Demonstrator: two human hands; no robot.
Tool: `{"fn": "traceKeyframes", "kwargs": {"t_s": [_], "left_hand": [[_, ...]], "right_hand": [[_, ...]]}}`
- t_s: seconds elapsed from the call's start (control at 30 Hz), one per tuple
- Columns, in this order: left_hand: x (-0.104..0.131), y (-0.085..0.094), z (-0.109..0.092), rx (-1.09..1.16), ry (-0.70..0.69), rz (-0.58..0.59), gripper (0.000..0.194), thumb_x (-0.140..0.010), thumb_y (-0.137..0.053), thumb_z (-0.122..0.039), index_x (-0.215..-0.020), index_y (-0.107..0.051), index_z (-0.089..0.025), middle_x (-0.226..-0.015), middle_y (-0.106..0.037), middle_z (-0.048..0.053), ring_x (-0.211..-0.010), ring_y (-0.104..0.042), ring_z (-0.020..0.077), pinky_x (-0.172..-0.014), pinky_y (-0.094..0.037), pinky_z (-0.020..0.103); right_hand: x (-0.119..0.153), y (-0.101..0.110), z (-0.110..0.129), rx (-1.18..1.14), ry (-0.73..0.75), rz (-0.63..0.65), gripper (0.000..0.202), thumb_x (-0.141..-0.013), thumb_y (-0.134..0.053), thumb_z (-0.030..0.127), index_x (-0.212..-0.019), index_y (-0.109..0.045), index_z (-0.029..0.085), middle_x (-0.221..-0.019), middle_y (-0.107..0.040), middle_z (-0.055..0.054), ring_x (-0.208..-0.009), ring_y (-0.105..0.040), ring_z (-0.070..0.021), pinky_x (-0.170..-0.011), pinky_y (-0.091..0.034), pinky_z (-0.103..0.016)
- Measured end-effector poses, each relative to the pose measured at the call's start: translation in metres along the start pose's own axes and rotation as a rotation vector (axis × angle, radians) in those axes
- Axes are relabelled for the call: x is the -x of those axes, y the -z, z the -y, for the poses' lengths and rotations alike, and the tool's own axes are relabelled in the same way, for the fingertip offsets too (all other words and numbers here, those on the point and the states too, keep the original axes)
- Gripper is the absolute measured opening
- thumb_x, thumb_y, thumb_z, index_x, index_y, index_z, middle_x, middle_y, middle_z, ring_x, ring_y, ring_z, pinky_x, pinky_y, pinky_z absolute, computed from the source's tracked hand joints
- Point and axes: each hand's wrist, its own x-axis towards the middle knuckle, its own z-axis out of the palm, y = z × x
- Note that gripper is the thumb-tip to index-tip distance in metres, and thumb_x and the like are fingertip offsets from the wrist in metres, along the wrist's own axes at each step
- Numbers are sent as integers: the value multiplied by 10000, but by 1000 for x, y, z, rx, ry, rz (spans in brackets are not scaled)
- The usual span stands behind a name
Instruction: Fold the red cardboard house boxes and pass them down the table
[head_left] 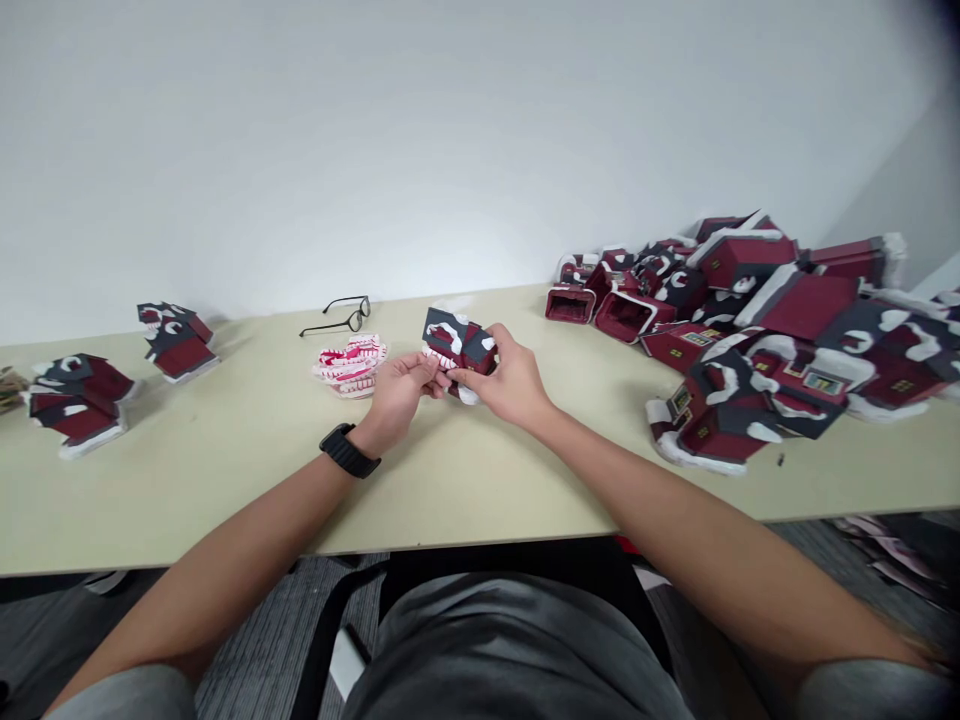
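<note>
Over the middle of the table, my right hand (516, 378) grips a small model house (469, 343) with dark red walls, a dark grey roof and white snow-like patches. The house is tilted, its lower part partly hidden by my fingers. My left hand (401, 395), closed in a pinch, holds a red-and-white striped strip (441, 360) against the front edge of the house's roof. Just left of that hand lies a bundle of similar red-and-white striped pieces (349, 368), some in clear wrapping. A black watch (350, 450) is on my left wrist.
Black-framed glasses (341, 318) lie behind the striped bundle. Two model houses (184, 355) stand at the left. A large heap of similar houses (750, 300) fills the right side, some on their sides with open bases. The table's front edge (465, 542) runs before my body.
</note>
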Motion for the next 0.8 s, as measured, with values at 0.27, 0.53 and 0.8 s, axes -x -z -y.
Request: {"fn": "traceKeyframes", "kwargs": {"t_s": [0.27, 0.53, 0.8], "left_hand": [[-3, 5, 0, 27, 33, 58, 310, -791, -813, -415, -703, -692, -144, -728, -697, 65, -589, -565, 120, -602, -461, 270], [-4, 5, 2, 74, 19, 113, 346, -807, -817, -463, -738, -703, -144, -741, -692, 55, -590, -557, 110, -594, -444, 255], [1, -3, 5, 103, 18, 53, 303, -832, -793, -412, -746, -690, -140, -757, -678, 45, -557, -530, 90, -535, -404, 241]], "right_hand": [[-1, -1, -3, 18, 23, -9, 462, -680, -839, 438, -957, -521, 251, -815, -665, 20, -713, -594, -206, -632, -433, -310], [-1, 0, -2, -22, 3, -24, 451, -672, -829, 422, -952, -519, 251, -807, -681, 17, -711, -607, -209, -640, -451, -313], [-1, -1, -1, -46, -24, -39, 437, -678, -826, 421, -951, -532, 248, -819, -684, 16, -726, -611, -206, -654, -462, -312]]}}
